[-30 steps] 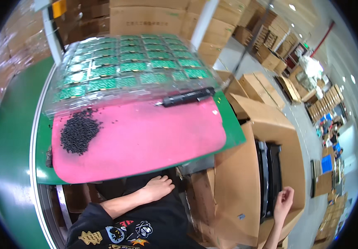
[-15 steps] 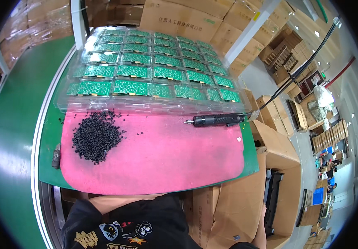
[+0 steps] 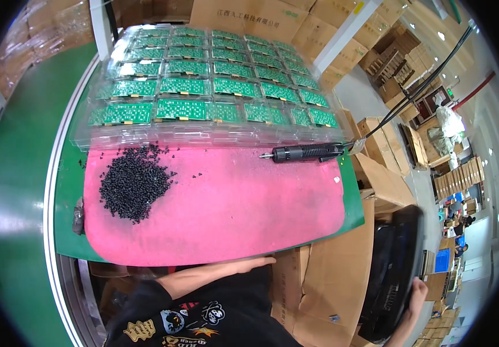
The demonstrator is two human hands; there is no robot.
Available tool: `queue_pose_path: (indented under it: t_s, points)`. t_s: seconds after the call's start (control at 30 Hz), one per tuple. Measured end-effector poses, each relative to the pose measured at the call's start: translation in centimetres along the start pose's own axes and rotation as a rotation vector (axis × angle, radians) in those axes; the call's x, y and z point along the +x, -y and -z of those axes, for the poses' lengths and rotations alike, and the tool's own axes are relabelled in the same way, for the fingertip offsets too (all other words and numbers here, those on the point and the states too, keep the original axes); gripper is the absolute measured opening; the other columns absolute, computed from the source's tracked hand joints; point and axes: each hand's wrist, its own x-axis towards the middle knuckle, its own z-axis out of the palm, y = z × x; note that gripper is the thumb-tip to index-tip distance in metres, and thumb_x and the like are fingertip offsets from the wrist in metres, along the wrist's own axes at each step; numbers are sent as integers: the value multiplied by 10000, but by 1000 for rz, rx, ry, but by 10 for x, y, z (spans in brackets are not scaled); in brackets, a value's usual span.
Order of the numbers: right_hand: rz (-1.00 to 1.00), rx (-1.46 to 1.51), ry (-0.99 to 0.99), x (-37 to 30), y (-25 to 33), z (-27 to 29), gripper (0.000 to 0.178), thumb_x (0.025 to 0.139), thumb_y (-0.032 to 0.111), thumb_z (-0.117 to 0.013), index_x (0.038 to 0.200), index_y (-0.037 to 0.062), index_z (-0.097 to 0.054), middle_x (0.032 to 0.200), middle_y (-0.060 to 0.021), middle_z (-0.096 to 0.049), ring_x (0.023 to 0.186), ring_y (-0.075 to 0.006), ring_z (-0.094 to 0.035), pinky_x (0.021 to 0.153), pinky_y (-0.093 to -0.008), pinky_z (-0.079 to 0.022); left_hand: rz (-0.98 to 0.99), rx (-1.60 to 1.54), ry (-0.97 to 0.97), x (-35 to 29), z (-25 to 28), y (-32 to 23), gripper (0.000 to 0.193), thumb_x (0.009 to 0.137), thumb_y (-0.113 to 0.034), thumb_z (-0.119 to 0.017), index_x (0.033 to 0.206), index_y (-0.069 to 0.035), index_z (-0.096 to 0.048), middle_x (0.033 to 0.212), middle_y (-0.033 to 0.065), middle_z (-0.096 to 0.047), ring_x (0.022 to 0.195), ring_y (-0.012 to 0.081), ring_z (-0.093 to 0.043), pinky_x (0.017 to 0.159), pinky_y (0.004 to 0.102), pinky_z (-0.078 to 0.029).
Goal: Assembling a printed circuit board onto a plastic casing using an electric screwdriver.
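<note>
At the right, my right hand point(image 3: 416, 298) grips the outer edge of a large black plastic housing point(image 3: 389, 272), tilted on its side above an open cardboard box point(image 3: 341, 277). Some of the fingers are hidden behind the housing. My left hand point(image 3: 254, 264) lies in front of my body at the near edge of the pink mat point(image 3: 232, 231), fingers stretched out to the right and holding nothing. On the mat are a heap of small black screws point(image 3: 135, 184) at the left and a black electric screwdriver point(image 3: 304, 152) at the far right.
Behind the mat stand stacked clear plastic trays point(image 3: 203, 136) of green circuit boards point(image 3: 181, 109). A dark grey lump point(image 3: 78, 216) sits at the left table edge. The screwdriver's cable point(image 3: 411, 107) rises to the upper right. Cardboard boxes point(image 3: 249, 17) stand behind.
My right hand has raised the black housing from inside the box and moved it outward to the right. My left hand has come further right into view. The view has shifted slightly.
</note>
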Motion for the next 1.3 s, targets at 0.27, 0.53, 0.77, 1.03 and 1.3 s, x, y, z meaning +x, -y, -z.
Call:
queue_pose_path:
  t_s: [0.27,0.53,0.77,1.03,1.3]
  points:
    - [79,694,-106,-69,199,20,526,1007,410,-511,1336,0,-536,1321,-109,-591,1199,-197,-554,1051,-333,-407,-913,-115,-143,-21,4,-187,1180,598,-272,-882,1532,-40,-200,1603,214,-123,1471,409,-170,1158,512,-259]
    - [397,455,274,-72,306,-140,419,1040,385,-450,1143,-13,-530,883,-89,-575,500,-175,-617,316,-231,-431,-762,-593,-795,-99,15,-175,830,851,-171,-702,1477,62,-209,1428,210,-425,1337,296,-435,1108,398,-353]
    - [1229,-110,469,-32,392,-306,297,871,57,-645,1165,53,-602,942,-99,-610,856,-277,-615,781,-345,-511,-254,-1358,-867,-192,65,-164,760,836,3,-597,1492,11,-214,1434,178,-432,1341,261,-424,1123,419,-328]
    - [1425,-356,382,15,429,-468,382,946,232,-564,1301,90,-572,1470,-161,-424,1337,-361,-407,1108,-465,-353,-6,-549,-1053,-218,114,-171,638,912,-14,-534,1470,-12,-225,1342,148,-458,1267,203,-440,1060,344,-355]
    - [1470,-352,484,19,437,-477,481,1011,355,-425,1327,11,-538,1536,-142,-365,1434,-326,-303,1164,-508,-244,515,500,-1040,-225,167,-181,362,896,-131,-597,1244,-75,-516,577,159,-597,585,391,-610,569,513,-446]
